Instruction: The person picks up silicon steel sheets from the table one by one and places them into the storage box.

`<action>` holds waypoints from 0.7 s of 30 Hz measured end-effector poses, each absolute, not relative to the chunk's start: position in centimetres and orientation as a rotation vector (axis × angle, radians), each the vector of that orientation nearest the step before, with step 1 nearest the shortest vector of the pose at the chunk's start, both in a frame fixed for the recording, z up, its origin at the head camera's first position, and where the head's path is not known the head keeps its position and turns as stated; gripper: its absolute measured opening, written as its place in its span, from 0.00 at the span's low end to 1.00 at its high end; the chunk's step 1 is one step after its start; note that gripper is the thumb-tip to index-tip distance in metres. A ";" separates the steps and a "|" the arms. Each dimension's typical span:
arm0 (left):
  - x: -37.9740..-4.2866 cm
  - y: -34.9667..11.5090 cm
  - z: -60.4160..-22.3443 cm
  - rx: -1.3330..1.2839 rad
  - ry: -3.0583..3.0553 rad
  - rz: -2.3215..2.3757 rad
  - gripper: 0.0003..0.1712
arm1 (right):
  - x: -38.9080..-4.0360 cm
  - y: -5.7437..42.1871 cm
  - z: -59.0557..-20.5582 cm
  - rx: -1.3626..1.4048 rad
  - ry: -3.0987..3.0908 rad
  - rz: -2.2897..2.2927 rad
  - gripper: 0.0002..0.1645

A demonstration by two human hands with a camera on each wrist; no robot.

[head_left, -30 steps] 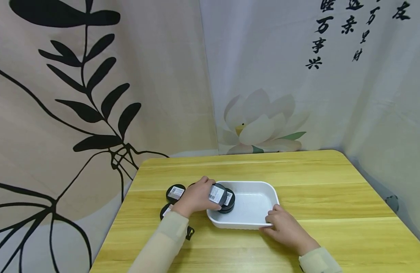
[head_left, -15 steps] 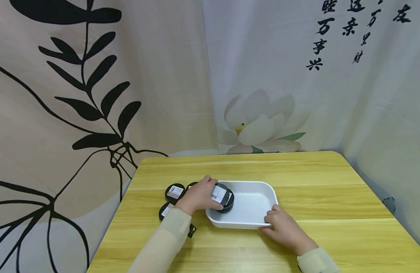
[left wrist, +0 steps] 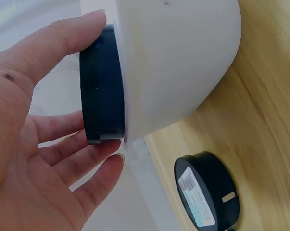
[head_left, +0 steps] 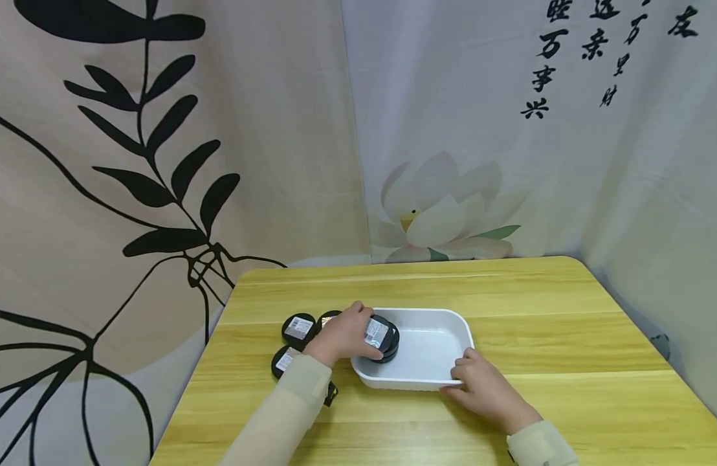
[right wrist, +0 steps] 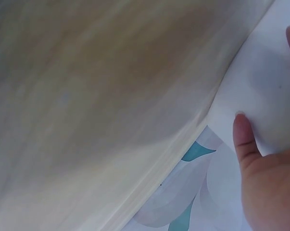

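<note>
My left hand (head_left: pixel 341 338) holds a round black case (head_left: pixel 376 332) with a white label, fingers and thumb about its edge. This case is tilted over other black cases (head_left: pixel 386 358) at the left end of a white tray (head_left: pixel 431 349). In the left wrist view the held case (left wrist: pixel 101 86) shows edge-on beside the tray's outer wall (left wrist: pixel 178 57). My right hand (head_left: pixel 489 390) grips the tray's near right corner at the rim. Its thumb lies against the white wall (right wrist: pixel 274 91) in the right wrist view.
Left of the tray, several labelled black cases (head_left: pixel 299 329) lie on the wooden table (head_left: pixel 568 336). A small black piece (head_left: pixel 331 393) is partly hidden by my left sleeve (head_left: pixel 285 414). A printed curtain (head_left: pixel 288 129) hangs behind the table.
My left hand has shifted slightly right with the case, which now sits closer over the cases in the tray. My right hand keeps its grip on the tray.
</note>
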State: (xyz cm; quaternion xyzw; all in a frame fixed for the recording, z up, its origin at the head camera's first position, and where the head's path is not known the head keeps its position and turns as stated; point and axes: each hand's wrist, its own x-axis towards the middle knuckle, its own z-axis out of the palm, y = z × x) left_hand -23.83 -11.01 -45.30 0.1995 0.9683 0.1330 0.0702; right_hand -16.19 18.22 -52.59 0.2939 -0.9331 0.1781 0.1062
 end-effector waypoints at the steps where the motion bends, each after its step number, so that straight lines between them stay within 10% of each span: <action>1: -23.8 -10.9 -45.4 0.606 2.913 0.393 0.54 | -16.2 18.2 -52.6 0.864 -2.750 0.523 0.15; 21: -24.2 -10.4 -45.6 0.575 2.881 0.396 0.53 | -16.3 18.3 -52.6 0.874 -2.742 0.519 0.15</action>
